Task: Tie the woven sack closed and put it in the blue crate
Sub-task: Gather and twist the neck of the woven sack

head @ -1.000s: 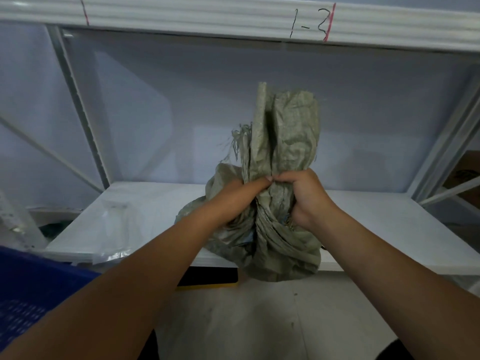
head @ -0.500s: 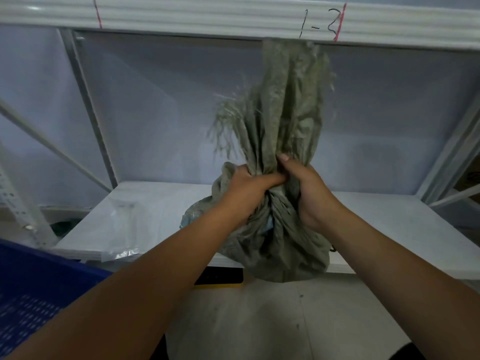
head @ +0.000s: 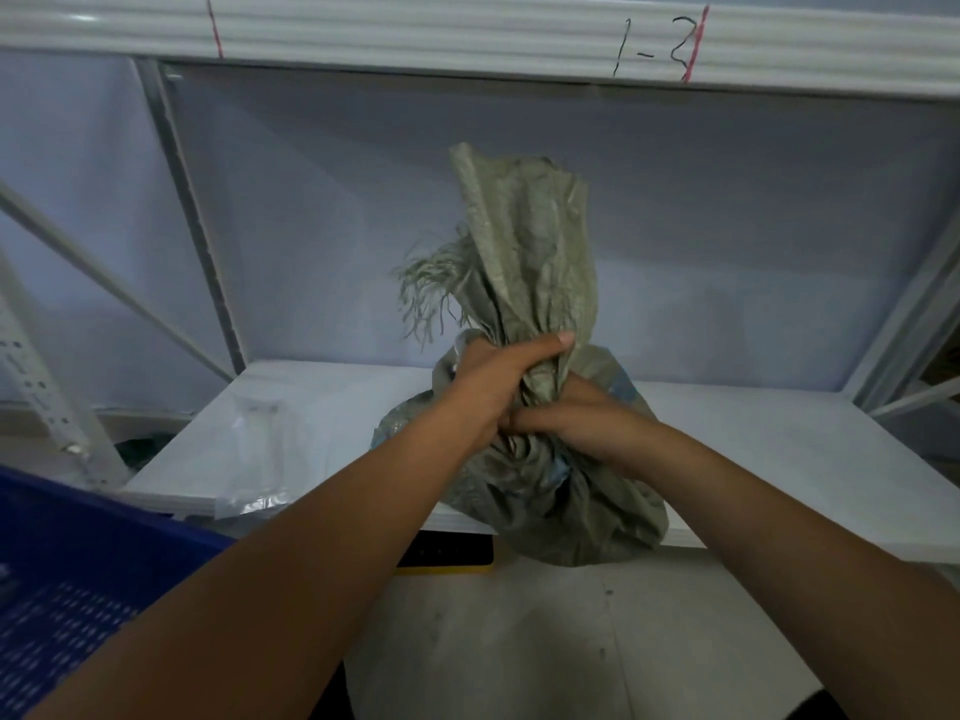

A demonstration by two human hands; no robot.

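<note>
Green-grey woven sack (head: 561, 491) bulges over the front edge of the white shelf (head: 332, 407), its gathered neck upright (frayed threads splay leftward). The left hand (head: 493, 387) clenches the neck, and the right hand (head: 587, 418) grips the twist just below, touching it. The blue crate (head: 78, 553) stands lower left, apart from the sack.

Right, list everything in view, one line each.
shelf: one, white, across the middle
beam: one, white, overhead, marked 1-3
woven sack: one, grey-green, at the shelf's front edge, neck bunched upright
blue crate: one, blue, lower left
plastic bag: one, clear, on the shelf, left of the sack
black and yellow object: one, under the shelf edge
left hand: one, grips the sack's neck
right hand: one, grips the neck just below
</note>
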